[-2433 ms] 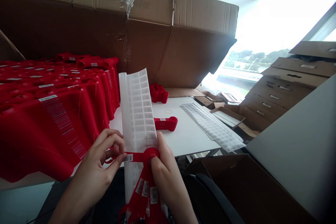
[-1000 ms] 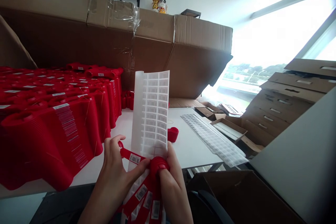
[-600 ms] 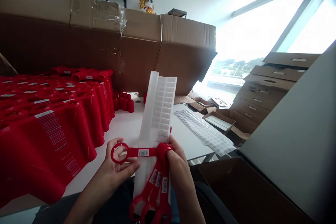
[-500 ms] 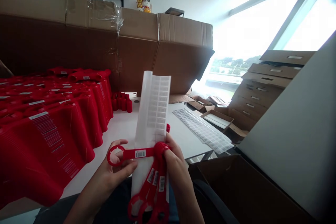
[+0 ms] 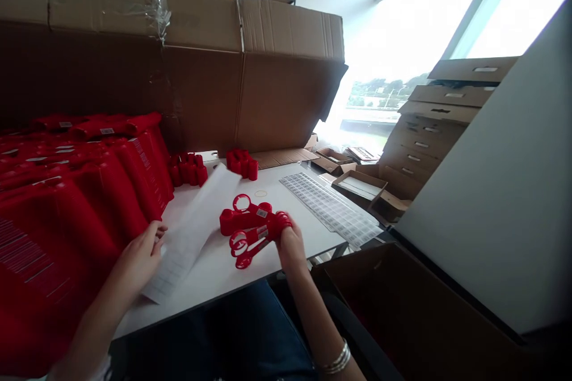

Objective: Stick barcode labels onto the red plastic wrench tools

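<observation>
My right hand (image 5: 292, 247) is closed around one end of a bundle of red plastic ring-ended pieces (image 5: 263, 232). Their other ends fan out to the left over the table, and small white barcode labels show on them. On the left, my left hand (image 5: 143, 253) has curled fingers at the edge of a white label sheet (image 5: 192, 229), which slants across the table. The thumb's contact with the sheet is partly hidden. Just behind the held bundle, more red plastic pieces (image 5: 227, 222) lie on the white table (image 5: 263, 259).
Stacked red pieces with barcode labels (image 5: 84, 178) fill the left side. Small red groups (image 5: 190, 169) stand farther back. Printed label sheets (image 5: 330, 205) lie at the right, near open cardboard boxes (image 5: 360, 184). A large carton (image 5: 286, 95) overhangs the back; an open box (image 5: 402, 297) sits lower right.
The label sheet has moved left and down to the table with my left hand, which has let go of the single red piece. My right hand has swung the bundle forward over the table.
</observation>
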Action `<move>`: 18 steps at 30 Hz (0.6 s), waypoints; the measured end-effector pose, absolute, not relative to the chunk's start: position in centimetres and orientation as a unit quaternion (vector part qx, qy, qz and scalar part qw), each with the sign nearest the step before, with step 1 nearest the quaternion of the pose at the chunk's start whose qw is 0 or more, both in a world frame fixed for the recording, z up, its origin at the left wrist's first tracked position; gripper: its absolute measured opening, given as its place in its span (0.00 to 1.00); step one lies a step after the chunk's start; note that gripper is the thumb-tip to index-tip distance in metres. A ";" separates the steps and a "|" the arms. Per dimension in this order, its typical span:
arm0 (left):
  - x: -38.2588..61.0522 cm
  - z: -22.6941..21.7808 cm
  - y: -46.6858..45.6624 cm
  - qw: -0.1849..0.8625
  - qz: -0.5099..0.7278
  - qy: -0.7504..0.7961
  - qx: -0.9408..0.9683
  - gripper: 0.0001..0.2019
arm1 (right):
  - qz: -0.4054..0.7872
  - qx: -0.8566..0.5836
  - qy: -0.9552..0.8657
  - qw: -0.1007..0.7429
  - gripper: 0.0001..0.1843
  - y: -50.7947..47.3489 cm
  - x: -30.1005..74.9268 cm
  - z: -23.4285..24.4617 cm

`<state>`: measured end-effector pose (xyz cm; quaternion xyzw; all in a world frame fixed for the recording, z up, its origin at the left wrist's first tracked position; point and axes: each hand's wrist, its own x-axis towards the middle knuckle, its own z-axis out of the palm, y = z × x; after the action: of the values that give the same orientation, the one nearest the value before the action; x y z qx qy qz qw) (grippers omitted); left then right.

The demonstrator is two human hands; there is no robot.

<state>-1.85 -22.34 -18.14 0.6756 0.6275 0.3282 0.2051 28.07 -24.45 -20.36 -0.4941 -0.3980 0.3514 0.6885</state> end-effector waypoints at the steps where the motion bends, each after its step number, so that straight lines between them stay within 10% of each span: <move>1: -1.7 -18.1 -21.5 0.195 0.312 0.626 0.688 0.06 | 0.360 -0.490 -0.395 0.689 0.04 -24.1 27.4 -21.3; 9: -0.8 -19.5 -21.8 0.107 0.322 0.610 0.716 0.14 | 0.345 -0.448 -0.531 0.631 0.10 -23.3 27.2 -24.4; 18: 3.0 -20.8 -26.5 0.292 0.295 0.484 0.770 0.17 | 0.235 -0.492 -0.680 0.491 0.15 -24.4 27.3 -24.9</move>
<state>3.03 -26.49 -20.80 0.7705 0.4841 0.2951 0.2915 27.34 -24.36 -24.88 -0.4915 -0.6796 0.2351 0.4913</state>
